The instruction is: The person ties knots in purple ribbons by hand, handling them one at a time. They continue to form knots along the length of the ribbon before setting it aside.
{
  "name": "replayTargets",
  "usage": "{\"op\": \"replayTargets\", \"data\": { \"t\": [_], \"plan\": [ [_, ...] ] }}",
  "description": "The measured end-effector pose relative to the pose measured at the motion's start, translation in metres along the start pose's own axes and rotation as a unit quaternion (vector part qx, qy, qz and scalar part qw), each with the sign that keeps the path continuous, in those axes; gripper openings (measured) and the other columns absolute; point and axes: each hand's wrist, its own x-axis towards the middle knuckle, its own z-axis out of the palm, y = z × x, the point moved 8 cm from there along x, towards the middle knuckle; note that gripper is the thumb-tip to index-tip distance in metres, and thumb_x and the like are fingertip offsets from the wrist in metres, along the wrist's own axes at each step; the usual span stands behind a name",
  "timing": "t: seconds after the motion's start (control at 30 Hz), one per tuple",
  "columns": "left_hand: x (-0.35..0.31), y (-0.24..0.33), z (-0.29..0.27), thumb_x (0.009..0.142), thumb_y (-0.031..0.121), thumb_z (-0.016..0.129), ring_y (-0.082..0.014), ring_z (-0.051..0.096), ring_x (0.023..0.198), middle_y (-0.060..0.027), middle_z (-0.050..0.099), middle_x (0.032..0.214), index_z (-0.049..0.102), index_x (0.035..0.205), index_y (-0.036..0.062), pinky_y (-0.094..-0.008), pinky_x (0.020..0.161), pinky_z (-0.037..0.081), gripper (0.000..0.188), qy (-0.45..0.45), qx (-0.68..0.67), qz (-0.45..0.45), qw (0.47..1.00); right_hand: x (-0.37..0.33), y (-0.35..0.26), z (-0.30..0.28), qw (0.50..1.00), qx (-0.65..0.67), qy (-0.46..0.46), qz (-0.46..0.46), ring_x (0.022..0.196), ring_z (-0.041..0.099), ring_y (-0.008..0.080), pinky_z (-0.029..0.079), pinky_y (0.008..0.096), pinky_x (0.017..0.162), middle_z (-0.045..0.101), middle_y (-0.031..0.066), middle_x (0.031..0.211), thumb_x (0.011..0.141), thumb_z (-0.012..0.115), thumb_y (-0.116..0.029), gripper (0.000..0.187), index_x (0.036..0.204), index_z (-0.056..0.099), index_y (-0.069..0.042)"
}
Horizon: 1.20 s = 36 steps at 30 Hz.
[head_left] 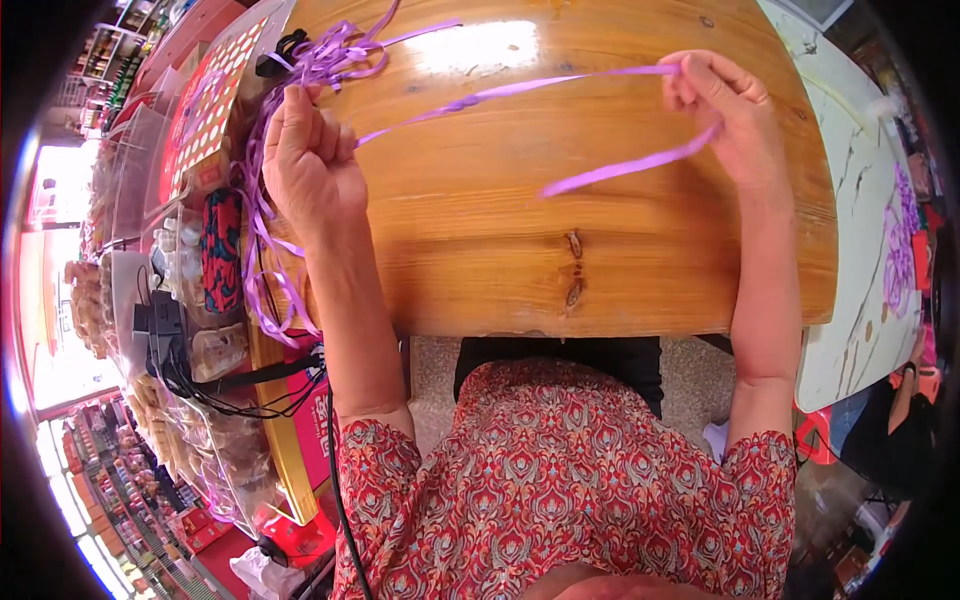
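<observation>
Stretching purple ribbon [520, 88] across the wooden table [480, 250] w/ both hands.
Left hand [305, 160] fisted on it, right hand [725, 115] pinching the end; slack loops in the tangle [320, 60] likely snag if pulled.

Ribbon [520, 88] stretched over table [480, 250] between hands; ribbon tangle [320, 60] far left.

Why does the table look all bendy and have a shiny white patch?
In the head view, the fisheye lens curves the wooden table edges toward the dark rim; the white patch is glare off the varnish, near the purple ribbon.
</observation>
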Motion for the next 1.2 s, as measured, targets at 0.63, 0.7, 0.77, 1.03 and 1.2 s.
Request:
{"op": "replayTargets", "data": {
  "t": [0.63, 0.7, 0.77, 1.03, 1.2],
  "plan": [
    [-0.077, -0.114, 0.115, 0.083, 0.012, 0.062, -0.0194, 0.059, 0.076, -0.0121, 0.06, 0.081, 0.059, 0.093, -0.0032, -0.0302, 0.067, 0.046, 0.019, -0.21, 0.181, -0.087, 0.957, -0.021, -0.015, 0.059, 0.961, -0.247, -0.065, -0.102, 0.08, 0.052, 0.0089, 0.041, 0.0199, 0.067, 0.059, 0.0022, 0.093, 0.087, 0.055, 0.0, 0.012, 0.095, 0.063, 0.001],
    [-0.08, -0.128, 0.106, 0.083, 0.014, 0.064, -0.0184, 0.059, 0.072, -0.0109, 0.059, 0.074, 0.061, 0.09, -0.0031, -0.0299, 0.064, 0.045, 0.019, -0.217, 0.188, -0.189, 0.939, -0.02, -0.02, 0.059, 0.969, -0.217, -0.039, -0.113, 0.078, 0.054, 0.0061, 0.04, 0.0181, 0.067, 0.06, -0.0007, 0.087, 0.085, 0.059, -0.002, 0.011, 0.094, 0.066, -0.001],
    [-0.066, -0.108, 0.101, 0.08, 0.016, 0.066, -0.0185, 0.057, 0.065, -0.0099, 0.059, 0.069, 0.064, 0.084, -0.0012, -0.0294, 0.059, 0.043, 0.018, -0.203, 0.302, -0.02, 0.931, -0.018, -0.017, 0.038, 0.974, -0.211, 0.051, -0.064, 0.077, 0.053, 0.0057, 0.041, 0.0178, 0.068, 0.061, -0.0019, 0.085, 0.086, 0.06, -0.006, 0.012, 0.095, 0.067, -0.002],
    [-0.064, -0.056, 0.106, 0.074, 0.006, 0.066, -0.0296, 0.058, 0.074, -0.0155, 0.058, 0.102, 0.064, 0.095, 0.0051, -0.0353, 0.064, 0.047, 0.021, -0.126, 0.622, 0.333, 0.697, -0.012, -0.005, 0.042, 0.956, -0.286, 0.017, -0.065, 0.084, 0.053, 0.0081, 0.041, 0.0198, 0.076, 0.059, -0.0003, 0.088, 0.087, 0.058, -0.003, 0.012, 0.097, 0.065, -0.001],
    [-0.079, -0.108, 0.111, 0.083, 0.007, 0.06, -0.0196, 0.058, 0.078, -0.0101, 0.059, 0.098, 0.055, 0.108, 0.0005, -0.0295, 0.066, 0.047, 0.027, -0.224, 0.232, 0.016, 0.946, -0.026, -0.021, 0.088, 0.895, -0.378, -0.083, -0.222, 0.082, 0.055, 0.014, 0.044, 0.0225, 0.07, 0.059, 0.0059, 0.085, 0.082, 0.058, 0.006, 0.014, 0.095, 0.064, 0.002]
  ]
}}
